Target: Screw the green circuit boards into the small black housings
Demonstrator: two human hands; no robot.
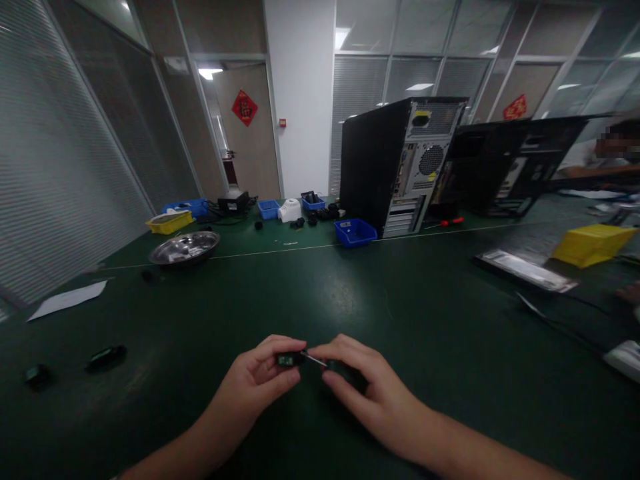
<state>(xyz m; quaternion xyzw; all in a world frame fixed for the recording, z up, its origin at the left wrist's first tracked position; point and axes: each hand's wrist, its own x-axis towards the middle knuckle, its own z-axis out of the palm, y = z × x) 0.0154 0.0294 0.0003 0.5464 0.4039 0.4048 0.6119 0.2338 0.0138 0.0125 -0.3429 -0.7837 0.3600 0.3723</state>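
Observation:
Near the front middle of the green table, my left hand grips a small black part with a bit of green circuit board showing. My right hand is closed around a tool with a thin metal shaft, whose handle is dark and mostly hidden by the fingers. The shaft's far end meets the right side of the black part. Two small dark parts lie to the left, one long and one blocky.
A metal bowl, yellow tray and white paper are at left. Behind are a blue bin and black computer towers. At right are a flat metallic device, cables, a yellow bin and another person's arm.

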